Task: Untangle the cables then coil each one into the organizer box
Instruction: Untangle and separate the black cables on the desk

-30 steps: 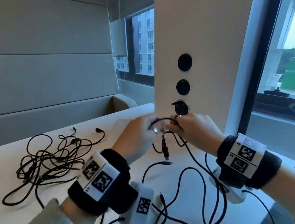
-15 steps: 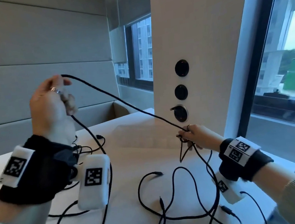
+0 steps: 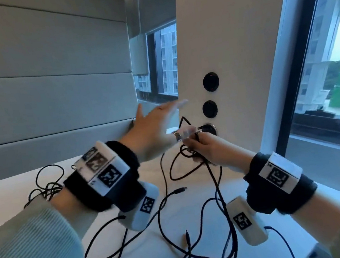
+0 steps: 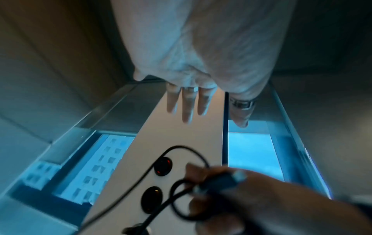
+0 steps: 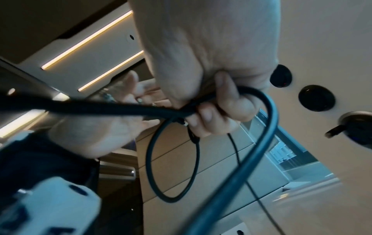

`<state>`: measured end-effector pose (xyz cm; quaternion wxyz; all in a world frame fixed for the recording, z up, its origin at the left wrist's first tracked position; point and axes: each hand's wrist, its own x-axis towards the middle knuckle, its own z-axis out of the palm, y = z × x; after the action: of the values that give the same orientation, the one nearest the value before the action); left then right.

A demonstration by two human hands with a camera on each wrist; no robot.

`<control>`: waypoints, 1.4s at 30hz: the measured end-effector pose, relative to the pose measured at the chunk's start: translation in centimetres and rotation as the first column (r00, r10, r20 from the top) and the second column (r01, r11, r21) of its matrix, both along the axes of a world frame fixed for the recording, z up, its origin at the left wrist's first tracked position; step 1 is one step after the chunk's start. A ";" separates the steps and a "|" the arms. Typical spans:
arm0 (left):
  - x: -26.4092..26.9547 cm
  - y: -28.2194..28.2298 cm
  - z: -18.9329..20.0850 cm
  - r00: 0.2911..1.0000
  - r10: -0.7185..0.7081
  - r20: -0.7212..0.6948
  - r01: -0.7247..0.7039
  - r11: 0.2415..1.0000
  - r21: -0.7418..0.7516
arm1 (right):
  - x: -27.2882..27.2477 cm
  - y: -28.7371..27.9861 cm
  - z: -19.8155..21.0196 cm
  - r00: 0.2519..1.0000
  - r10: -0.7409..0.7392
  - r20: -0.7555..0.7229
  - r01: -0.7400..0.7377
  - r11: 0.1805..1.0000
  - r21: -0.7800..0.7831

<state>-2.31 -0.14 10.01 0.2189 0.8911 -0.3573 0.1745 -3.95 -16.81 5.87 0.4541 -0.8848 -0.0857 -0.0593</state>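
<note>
A white table (image 3: 114, 204) runs along a padded grey wall and a white column (image 3: 225, 47) with three round black sockets (image 3: 210, 109), beside a window. No organizer box can be made out in any view.

The right hand (image 3: 207, 149) is closed around a black cable (image 3: 190, 162), pinching small loops of it just in front of the column; the right wrist view shows the fingers (image 5: 207, 116) curled over the crossing point of a loop. The remainder of this cable trails down onto the table in loose curves toward the near edge, with a free plug (image 3: 180, 189) lying on the surface. The left hand (image 3: 156, 130) is flat and spread, fingers straight, holding nothing, close beside the right hand.

A second tangle of cables (image 3: 45, 187) lies on the table at the far left, well apart from the hands.

Handling judgement: the cable appears thin, light and limp, with slight springiness in its loops. It will not hold a coil unless pinched. Take hold at the crossing of the loops with one hand and guide the slack run with the other. Avoid pulling at the plug ends.
</note>
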 end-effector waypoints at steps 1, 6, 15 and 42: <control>0.3 -0.6 -0.1 1.000 -0.013 -0.026 0.015 0.997 0.075 | -0.4 0.0 0.2 1.000 0.016 -0.001 -0.016 1.000 -0.005; 0.9 -1.0 -2.1 0.877 -0.246 -0.413 0.165 0.961 -0.223 | -1.4 -0.4 0.8 0.995 0.101 0.004 -0.101 0.992 0.076; 1.1 -0.3 -4.9 0.776 -0.355 -0.521 -0.094 0.752 -0.652 | -2.0 -1.8 -0.1 0.987 0.160 -0.020 -0.133 0.878 0.459; 2.8 5.3 -5.3 0.642 -0.474 -0.602 -0.509 0.324 -0.798 | -1.5 -5.2 -1.3 0.993 -0.116 0.004 0.086 0.761 0.643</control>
<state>0.53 5.16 4.73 0.8190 0.5704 -0.0435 -0.0451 -5.41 -21.99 4.55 0.7229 -0.6785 -0.0225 -0.1286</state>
